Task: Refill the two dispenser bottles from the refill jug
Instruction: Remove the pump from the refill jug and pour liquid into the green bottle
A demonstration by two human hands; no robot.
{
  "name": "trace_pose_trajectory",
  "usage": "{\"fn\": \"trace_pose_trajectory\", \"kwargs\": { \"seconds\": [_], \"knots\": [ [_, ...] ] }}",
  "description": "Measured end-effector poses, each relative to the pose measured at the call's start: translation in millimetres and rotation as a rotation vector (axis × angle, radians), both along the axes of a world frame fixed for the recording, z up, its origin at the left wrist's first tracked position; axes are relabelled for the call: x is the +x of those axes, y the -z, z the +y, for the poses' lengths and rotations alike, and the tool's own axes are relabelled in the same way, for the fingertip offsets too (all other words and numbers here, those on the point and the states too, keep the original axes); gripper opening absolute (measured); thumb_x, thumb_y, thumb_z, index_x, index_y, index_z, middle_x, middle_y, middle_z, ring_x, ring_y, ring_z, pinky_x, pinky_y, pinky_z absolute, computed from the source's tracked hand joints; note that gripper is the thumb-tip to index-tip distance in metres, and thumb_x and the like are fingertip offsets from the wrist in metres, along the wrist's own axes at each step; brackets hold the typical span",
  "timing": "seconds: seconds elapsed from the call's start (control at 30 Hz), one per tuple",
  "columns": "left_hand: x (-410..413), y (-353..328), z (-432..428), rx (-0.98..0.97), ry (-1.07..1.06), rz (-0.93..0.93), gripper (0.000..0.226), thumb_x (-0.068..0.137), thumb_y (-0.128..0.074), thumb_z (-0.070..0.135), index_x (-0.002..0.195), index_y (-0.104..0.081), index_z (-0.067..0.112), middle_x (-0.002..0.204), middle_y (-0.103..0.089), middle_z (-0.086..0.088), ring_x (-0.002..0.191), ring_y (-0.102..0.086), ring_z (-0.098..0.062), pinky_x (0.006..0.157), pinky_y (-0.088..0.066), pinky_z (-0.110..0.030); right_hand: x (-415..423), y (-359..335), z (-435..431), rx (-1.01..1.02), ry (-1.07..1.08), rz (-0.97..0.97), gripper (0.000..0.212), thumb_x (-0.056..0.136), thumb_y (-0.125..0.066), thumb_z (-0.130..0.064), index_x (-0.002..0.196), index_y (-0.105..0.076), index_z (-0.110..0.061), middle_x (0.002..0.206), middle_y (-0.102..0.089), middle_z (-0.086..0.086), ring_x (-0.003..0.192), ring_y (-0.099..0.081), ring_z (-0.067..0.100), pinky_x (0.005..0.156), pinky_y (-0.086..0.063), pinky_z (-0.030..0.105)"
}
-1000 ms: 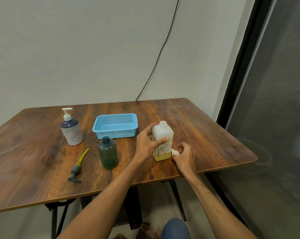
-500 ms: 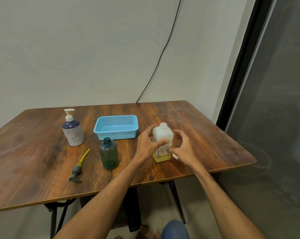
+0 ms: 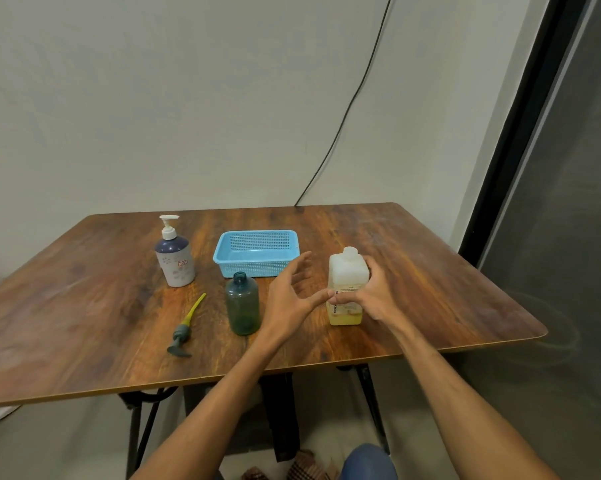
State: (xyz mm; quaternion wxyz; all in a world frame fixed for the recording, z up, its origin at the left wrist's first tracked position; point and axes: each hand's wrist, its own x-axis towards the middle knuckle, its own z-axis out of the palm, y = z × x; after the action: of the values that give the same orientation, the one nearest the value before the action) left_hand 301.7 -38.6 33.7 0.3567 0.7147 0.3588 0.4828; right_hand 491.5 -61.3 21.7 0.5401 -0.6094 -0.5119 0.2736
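**On the table's near right, our right hand [image 3: 375,297] holds the refill jug [image 3: 347,277]**

Near the front edge of the wooden table [image 3: 84,323] the jug stands upright, with a shallow layer of yellow liquid at its bottom. Our right hand is wrapped round its right side, thumb laid across the label. Our left hand [image 3: 292,296] hovers just left of the jug, fingers spread and loose, grasping nothing. Its thumb tip meets our right thumb; whether it touches the jug we cannot tell.

Left of that hand stands the green bottle [image 3: 242,304], upright, its neck uncovered. Its pump [image 3: 185,329] lies flat on the table further left, yellow tube pointing away from us. Behind the pump stands the white dispenser bottle [image 3: 175,259], pump head on. A blue basket [image 3: 257,268] sits behind the green bottle, apart from it. A black cable [image 3: 344,123] runs down the wall to the table's far edge.
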Motion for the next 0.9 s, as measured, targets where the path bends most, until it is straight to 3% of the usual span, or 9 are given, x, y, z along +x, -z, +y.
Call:
{"fn": "trace_pose_trajectory", "kwargs": {
  "seconds": [0.1,0.27,0.37,0.47,0.73,0.83,0.9],
  "knots": [
    [-20,-1,-9,0.02,-0.048,-0.029,0.067,0.074,-0.086,0.035,0.133,-0.056,0.027,0.129,-0.062,0.012,0.111,-0.062,-0.003,0.095,-0.056,-0.031,-11,1,0,0.003,0.037,-0.051,0.095,0.05,-0.099,-0.02,0.127,-0.044,-0.024,0.111,-0.059,-0.006,0.1,-0.064,0.018,0.075,-0.059,0.029],
    [-63,1,-21,0.128,-0.192,-0.117,0.045,0.08,-0.082,0.024,0.121,-0.065,0.02,0.113,-0.069,0.008,0.102,-0.067,-0.007,0.086,-0.059,-0.031,-39,-1,-1,0.039,0.084,-0.125,0.091,0.045,-0.1,-0.032,0.118,-0.046,-0.029,0.109,-0.059,-0.008,0.097,-0.062,0.012,0.074,-0.057,0.028],
    [-84,6,-21,0.151,-0.32,-0.194,0.041,0.081,-0.08,0.025,0.119,-0.064,0.019,0.113,-0.067,0.007,0.103,-0.065,-0.008,0.087,-0.059,-0.034,-56,-7,1,0.071,0.063,-0.164,0.085,0.051,-0.099,-0.028,0.116,-0.045,-0.03,0.104,-0.053,-0.018,0.093,-0.059,0.004,0.069,-0.049,0.017],
    [-97,15,-12,0.116,-0.4,-0.209,0.051,0.078,-0.083,0.031,0.122,-0.06,0.022,0.12,-0.061,0.009,0.11,-0.06,-0.005,0.092,-0.057,-0.036,-71,-17,5,0.097,0.045,-0.227,0.082,0.051,-0.099,-0.028,0.115,-0.047,-0.028,0.102,-0.052,-0.02,0.091,-0.057,-0.001,0.065,-0.044,0.012],
    [-103,41,16,-0.077,-0.355,-0.041,0.093,0.068,-0.086,0.051,0.145,-0.039,0.029,0.146,-0.048,0.006,0.128,-0.05,-0.011,0.107,-0.048,-0.042,-94,-27,18,0.104,0.008,-0.419,0.085,0.049,-0.099,-0.035,0.117,-0.048,-0.026,0.116,-0.059,-0.007,0.096,-0.062,0.012,0.07,-0.059,0.026],
    [-101,39,24,-0.106,-0.308,-0.015,0.095,0.067,-0.086,0.05,0.146,-0.04,0.027,0.147,-0.049,0.003,0.128,-0.049,-0.01,0.108,-0.046,-0.038,-99,-25,23,0.096,-0.02,-0.494,0.09,0.047,-0.099,-0.035,0.12,-0.046,-0.027,0.121,-0.059,-0.006,0.101,-0.062,0.013,0.076,-0.062,0.036],
    [-100,36,26,-0.109,-0.27,0.006,0.086,0.069,-0.086,0.044,0.142,-0.046,0.025,0.145,-0.052,0.002,0.125,-0.048,-0.008,0.107,-0.045,-0.034,-101,-26,26,0.086,-0.027,-0.555,0.089,0.048,-0.098,-0.034,0.12,-0.045,-0.027,0.125,-0.059,-0.006,0.102,-0.06,0.012,0.078,-0.061,0.035]
  ]
}}
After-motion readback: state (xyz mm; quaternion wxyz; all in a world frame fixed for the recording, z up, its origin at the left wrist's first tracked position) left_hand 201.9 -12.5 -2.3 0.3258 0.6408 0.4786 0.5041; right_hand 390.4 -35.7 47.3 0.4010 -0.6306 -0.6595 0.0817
